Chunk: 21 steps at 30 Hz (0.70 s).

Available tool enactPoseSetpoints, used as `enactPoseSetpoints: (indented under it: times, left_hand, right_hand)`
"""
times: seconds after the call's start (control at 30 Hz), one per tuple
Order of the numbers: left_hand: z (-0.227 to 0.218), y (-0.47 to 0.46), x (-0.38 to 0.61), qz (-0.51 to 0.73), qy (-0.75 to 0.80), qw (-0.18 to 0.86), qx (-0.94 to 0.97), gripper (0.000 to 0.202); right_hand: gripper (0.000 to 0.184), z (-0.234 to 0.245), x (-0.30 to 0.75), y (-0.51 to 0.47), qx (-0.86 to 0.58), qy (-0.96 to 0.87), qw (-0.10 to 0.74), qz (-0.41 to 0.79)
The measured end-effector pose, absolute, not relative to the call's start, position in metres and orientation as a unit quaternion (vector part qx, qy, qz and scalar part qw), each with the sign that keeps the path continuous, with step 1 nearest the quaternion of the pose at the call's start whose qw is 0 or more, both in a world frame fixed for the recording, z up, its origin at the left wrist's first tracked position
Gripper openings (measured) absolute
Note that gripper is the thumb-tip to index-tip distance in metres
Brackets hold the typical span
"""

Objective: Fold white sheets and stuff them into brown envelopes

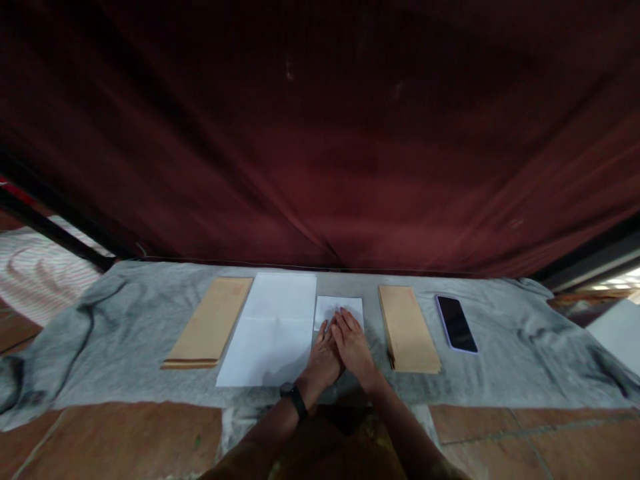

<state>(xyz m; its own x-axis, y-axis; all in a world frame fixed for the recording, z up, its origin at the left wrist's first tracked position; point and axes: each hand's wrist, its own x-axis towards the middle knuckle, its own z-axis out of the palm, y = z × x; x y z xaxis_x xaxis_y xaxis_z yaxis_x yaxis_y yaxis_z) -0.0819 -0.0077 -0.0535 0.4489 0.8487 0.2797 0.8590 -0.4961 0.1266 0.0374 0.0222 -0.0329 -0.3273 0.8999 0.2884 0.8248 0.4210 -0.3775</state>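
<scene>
On the grey cloth in the middle, a small folded white paper (345, 304) lies flat. My left hand (324, 357) rests on its near part, with a dark band on the wrist. Overlapping it, my right hand (354, 345) lies with fingers stretched forward over the paper. Both hands are open and flat, though some left fingers are hidden under the right ones. Just left of them are large white sheets (273, 333) with a crease across. To the right of my hands sits a stack of brown envelopes (410, 330).
Another stack of brown envelopes (210, 320) lies left of the sheets. A phone with a pale purple case (457, 325) lies at the right. The grey cloth (515, 353) covers the surface, with a dark red curtain (350, 167) behind. Tiled floor (130, 440) shows in front.
</scene>
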Motion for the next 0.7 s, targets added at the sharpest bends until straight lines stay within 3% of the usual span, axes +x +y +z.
enactPoseSetpoints:
  times: [0.37, 0.7]
  left_hand:
    - [-0.049, -0.026, -0.082, -0.138, -0.577, -0.001, -0.805, 0.064]
    - [-0.047, -0.043, -0.078, -0.112, -0.652, 0.0, -0.75, 0.074]
  right_hand:
    - [0.047, -0.044, 0.061, 0.022, -0.536, -0.826, 0.171, 0.02]
    - [0.048, -0.051, 0.061, 0.019, -0.587, -0.789, 0.18, -0.016]
